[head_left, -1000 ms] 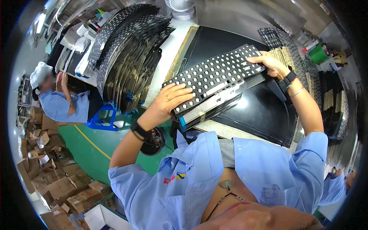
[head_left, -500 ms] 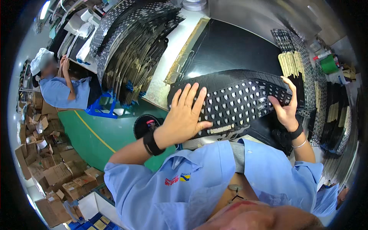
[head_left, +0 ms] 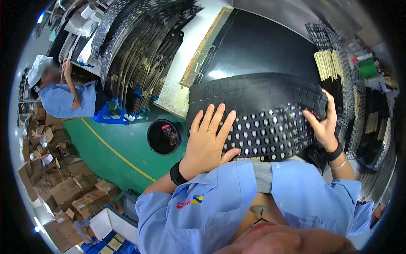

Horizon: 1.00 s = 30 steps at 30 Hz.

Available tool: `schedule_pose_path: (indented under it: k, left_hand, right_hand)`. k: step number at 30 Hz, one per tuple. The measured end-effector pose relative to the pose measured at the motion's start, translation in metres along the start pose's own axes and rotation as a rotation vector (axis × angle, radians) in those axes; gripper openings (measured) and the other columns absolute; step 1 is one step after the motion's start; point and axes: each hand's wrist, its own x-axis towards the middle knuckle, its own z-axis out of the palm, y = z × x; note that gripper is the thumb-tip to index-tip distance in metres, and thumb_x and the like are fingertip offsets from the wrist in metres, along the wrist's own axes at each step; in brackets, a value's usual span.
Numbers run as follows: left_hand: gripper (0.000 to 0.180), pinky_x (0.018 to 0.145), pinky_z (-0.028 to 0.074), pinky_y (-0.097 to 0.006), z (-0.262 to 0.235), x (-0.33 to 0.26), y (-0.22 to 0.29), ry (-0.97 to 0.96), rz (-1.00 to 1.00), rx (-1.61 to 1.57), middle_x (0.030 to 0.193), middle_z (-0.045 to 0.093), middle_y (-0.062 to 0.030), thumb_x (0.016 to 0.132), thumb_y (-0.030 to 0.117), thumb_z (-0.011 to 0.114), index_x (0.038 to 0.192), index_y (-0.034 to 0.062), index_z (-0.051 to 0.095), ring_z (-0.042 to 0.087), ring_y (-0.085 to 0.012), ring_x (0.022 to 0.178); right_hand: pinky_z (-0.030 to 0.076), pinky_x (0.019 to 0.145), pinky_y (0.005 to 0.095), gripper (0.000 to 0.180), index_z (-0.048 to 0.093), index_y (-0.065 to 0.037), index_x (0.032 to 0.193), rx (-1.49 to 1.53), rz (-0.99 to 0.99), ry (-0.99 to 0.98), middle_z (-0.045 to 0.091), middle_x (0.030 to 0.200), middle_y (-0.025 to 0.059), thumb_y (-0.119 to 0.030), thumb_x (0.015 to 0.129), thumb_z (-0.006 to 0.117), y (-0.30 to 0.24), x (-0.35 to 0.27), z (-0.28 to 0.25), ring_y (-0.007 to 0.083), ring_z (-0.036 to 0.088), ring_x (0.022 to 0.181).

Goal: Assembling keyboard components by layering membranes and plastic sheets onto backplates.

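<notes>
A bent black flexible sheet, with rows of small pale patches on its near half and scored lines on its plain far half, curves between my hands at the near side of a black work surface. My left hand lies on the sheet's left part, fingers spread and thumb apart. At the right end, my right hand grips the sheet's edge, thumb on the patched face and fingers partly hidden behind it. The sheet's lower edge is close to my shirt.
Tall stacked black sheets stand at the left; more with pale strips stand at the right. A round black bin is on the green floor, near a blue stool. A co-worker sits far left. Cardboard boxes are piled behind.
The sheet has tilted and come nearer my body, showing more of its plain far half. Both hands have moved down with it and keep their places on it.
</notes>
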Motion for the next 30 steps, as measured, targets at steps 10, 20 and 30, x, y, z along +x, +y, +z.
schedule_pose_path:
  k: [10, 20, 30]
  left_hand:
    - [0.082, 0.109, 0.019, -0.054, 0.016, -0.02, 0.009, 0.072, -0.04, 0.012, 0.145, 0.031, -0.0214, 0.075, 0.049, 0.065, 0.141, 0.0094, 0.037, 0.028, -0.0412, 0.133]
    - [0.078, 0.106, 0.022, -0.052, 0.011, 0.035, 0.008, 0.142, 0.011, 0.039, 0.138, 0.037, -0.0251, 0.081, 0.041, 0.06, 0.14, -0.0008, 0.032, 0.035, -0.0433, 0.125]
    - [0.083, 0.109, 0.018, -0.056, 0.035, 0.007, 0.023, 0.124, 0.031, 0.016, 0.147, 0.029, -0.0222, 0.072, 0.042, 0.07, 0.138, 0.0032, 0.04, 0.024, -0.043, 0.136]
  right_hand:
    - [0.033, 0.106, 0.0351, 0.072, 0.042, 0.003, 0.131, 0.07, -0.053, -0.014, 0.052, 0.128, 0.0157, -0.002, 0.068, 0.077, -0.005, -0.019, -0.005, 0.0255, 0.048, 0.121]
    - [0.044, 0.095, 0.03, 0.072, 0.041, 0.001, 0.131, 0.529, 0.374, 0.017, 0.057, 0.12, 0.0112, 0.005, 0.068, 0.075, 0.03, 0.052, -0.008, 0.0168, 0.056, 0.108]
    - [0.019, 0.112, 0.032, 0.091, 0.028, 0.002, 0.14, 0.351, 0.196, 0.05, 0.036, 0.141, 0.0156, -0.006, 0.065, 0.08, 0.041, 0.023, -0.02, 0.0222, 0.029, 0.134]
